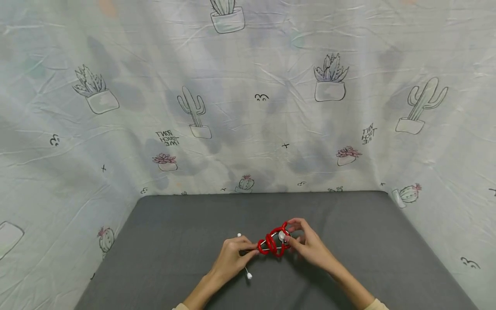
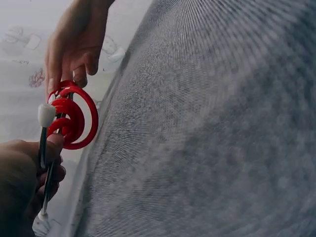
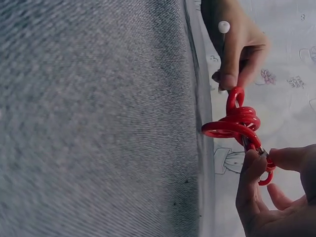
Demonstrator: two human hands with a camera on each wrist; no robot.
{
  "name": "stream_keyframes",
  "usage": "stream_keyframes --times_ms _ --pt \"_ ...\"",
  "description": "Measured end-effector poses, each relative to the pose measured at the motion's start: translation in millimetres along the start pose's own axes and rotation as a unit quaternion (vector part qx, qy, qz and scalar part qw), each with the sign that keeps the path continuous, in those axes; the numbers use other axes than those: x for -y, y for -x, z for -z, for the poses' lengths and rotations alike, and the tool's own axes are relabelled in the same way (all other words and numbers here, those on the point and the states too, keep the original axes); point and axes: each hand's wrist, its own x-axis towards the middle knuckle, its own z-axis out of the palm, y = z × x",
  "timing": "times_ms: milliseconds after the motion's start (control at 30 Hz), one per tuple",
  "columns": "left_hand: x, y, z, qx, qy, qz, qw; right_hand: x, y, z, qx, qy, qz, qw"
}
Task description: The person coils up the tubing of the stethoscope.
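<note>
A stethoscope with red tubing (image 1: pixel 271 244) wound in loops is held between two hands over the grey table. The left hand (image 1: pixel 231 257) pinches its left end, where the metal ear tubes come out. White ear tips (image 1: pixel 249 275) stick out on either side of that hand; one ear tip (image 2: pixel 47 115) stands close beside the thumb in the left wrist view. At the other end the right hand (image 1: pixel 310 247) holds the round chest piece (image 1: pixel 282 235), thumb on its face and fingers behind. In the right wrist view the red coils (image 3: pixel 242 118) span the gap between both hands.
The grey cloth-covered table (image 1: pixel 186 224) spreads around the hands. A pale curtain (image 1: pixel 248 129) printed with potted cacti hangs behind it and along both sides.
</note>
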Motion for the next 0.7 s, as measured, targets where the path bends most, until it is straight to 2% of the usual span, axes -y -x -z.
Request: stream_keyframes --times_ms 233,433,700 --pt "13.8 8.2 -5.0 0.011 0.029 0.036 0.9989 -8 1 -5.7 0.013 -0.031 0.016 0.999" --pt "17.8 10.4 -5.2 0.006 0.002 0.048 0.9988 -10 3 -10.2 0.009 -0.037 0.021 0.999" --pt "14.6 15.0 -3.4 0.034 -0.003 0.124 0.9917 -13 7 -15.5 0.020 -0.046 0.031 0.998"
